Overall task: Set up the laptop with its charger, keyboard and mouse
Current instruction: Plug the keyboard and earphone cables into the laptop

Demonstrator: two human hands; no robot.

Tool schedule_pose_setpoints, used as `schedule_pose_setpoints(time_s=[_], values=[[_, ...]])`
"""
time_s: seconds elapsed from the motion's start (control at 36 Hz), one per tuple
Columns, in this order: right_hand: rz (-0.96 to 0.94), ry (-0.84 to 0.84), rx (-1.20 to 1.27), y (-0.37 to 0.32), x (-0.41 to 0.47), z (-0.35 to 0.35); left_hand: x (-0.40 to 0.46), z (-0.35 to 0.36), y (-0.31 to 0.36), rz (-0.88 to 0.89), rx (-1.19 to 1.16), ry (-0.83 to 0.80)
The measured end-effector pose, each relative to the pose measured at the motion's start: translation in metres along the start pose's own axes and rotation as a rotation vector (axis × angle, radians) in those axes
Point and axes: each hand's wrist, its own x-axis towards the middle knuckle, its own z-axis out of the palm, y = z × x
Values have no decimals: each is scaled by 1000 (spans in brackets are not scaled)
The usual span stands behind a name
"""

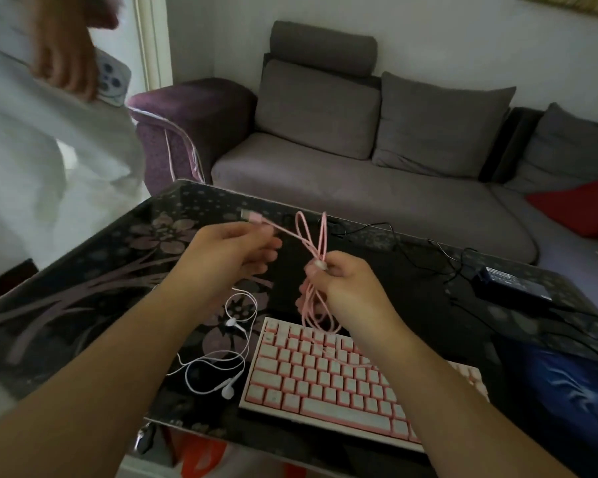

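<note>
1. Bench [83,270]: dark glass top with floral print, set in front of a grey sofa [359,174]; carries all task items within reach.
2. Keyboard [325,381]: pink and white, flat at near edge, keys up, placed ready for typing.
3. Charger [511,284]: black power brick at right, well apart from keyboard, black lead trailing across bench.
4. Laptop and mouse: not identifiable in view.
5. Left hand [228,257]: closed on pink cable [311,243] near its plug end, drawn leftward, probably to free a length for connection.
6. Right hand [342,281]: pinched on the cable bundle at its tie, loops hanging above keyboard.
7. White earphones [228,357]: loose beside keyboard, untouched.
</note>
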Motion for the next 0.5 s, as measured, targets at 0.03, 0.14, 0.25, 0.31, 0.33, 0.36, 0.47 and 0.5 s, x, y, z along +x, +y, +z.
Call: schedule_pose_setpoints(time_s=[0.03, 0.14, 0.25, 0.31, 0.33, 0.36, 0.47, 0.5], values=[[-9, -12, 33, -1, -1, 5, 0, 2, 0, -2, -7, 2], [-82, -42, -46, 1, 2, 29, -4, 15, -3, -6, 11, -68], [-86, -165, -86, -6, 5, 49, -1, 17, -5, 16, 25, 84], [-53, -212, -116, -8, 7, 55, 0, 16, -6, 1, -36, 114], [-46, -235, -151, -8, 9, 57, 2, 15, -8, -12, -49, 126], [-44, -256, -193, -7, 10, 59, 5, 14, -11, -28, -53, 134], [-39, -334, -262, -3, 16, 65, 20, 10, -19, -135, -178, 127], [-23, -367, -266, -2, 18, 64, 26, 8, -20, -172, -216, 125]])
